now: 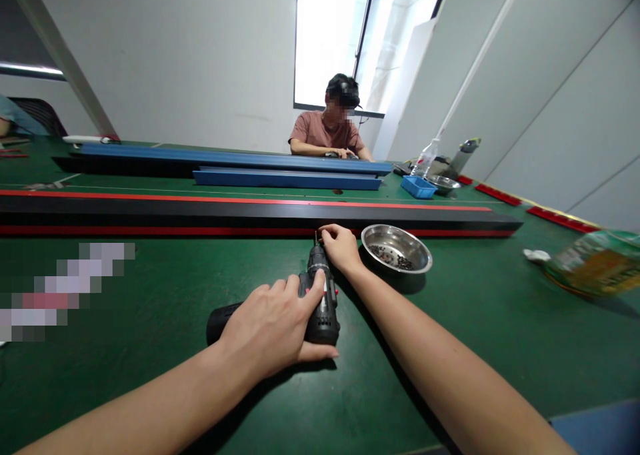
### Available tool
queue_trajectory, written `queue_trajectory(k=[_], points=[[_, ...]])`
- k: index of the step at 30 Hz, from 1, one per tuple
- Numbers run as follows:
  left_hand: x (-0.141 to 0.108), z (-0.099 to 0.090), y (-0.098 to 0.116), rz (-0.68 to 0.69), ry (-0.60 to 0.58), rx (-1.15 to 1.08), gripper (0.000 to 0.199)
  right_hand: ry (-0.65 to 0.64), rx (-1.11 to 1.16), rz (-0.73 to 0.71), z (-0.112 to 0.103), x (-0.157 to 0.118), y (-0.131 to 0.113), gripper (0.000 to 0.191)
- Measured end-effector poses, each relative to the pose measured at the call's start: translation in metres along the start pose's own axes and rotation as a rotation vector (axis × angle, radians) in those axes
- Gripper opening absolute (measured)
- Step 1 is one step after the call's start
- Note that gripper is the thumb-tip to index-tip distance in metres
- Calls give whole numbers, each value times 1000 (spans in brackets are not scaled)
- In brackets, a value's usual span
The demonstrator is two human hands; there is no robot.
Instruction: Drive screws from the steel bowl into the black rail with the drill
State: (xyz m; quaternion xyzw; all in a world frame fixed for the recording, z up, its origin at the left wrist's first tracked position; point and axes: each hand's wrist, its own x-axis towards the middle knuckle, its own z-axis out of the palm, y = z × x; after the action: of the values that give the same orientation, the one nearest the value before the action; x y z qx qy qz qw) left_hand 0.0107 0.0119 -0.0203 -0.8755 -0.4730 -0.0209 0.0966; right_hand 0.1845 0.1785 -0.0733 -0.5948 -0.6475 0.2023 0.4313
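A black cordless drill (323,301) lies on its side on the green table, its bit pointing at the long bar. My left hand (273,315) is closed over the drill's body, index finger stretched along the top, thumb at the rear. My right hand (341,247) is pinched at the bit's tip, against the near side of the bar; whatever its fingertips hold is too small to make out. The long black bar (240,213) with red edges runs across in front of both hands. Beside my right hand stands a steel bowl (395,235) with many small dark pieces in it, probably screws.
Blue bars (287,178) lie farther back on the green table (165,375). A blue basket (419,187), a second steel bowl (445,183) and a bottle (427,156) stand at the back right. At right lies a large clear container (597,265). A co-worker (325,131) sits opposite.
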Motion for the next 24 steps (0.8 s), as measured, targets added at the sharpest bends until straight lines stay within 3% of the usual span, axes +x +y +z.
queue_trajectory(k=[11,17,20,24], points=[[0,2,-1,6,24,5,104,-2,-25,-42,-3,-4,-5,24],[-2,-1,-1,2,6,-5,101,52,4,-172,-8,-17,-19,25],[-4,-1,1,-4,6,-3,99,36,3,-199,-25,-20,-37,27],[-5,-1,3,-5,17,-9,98,3,-114,-169,-72,-11,-52,29]])
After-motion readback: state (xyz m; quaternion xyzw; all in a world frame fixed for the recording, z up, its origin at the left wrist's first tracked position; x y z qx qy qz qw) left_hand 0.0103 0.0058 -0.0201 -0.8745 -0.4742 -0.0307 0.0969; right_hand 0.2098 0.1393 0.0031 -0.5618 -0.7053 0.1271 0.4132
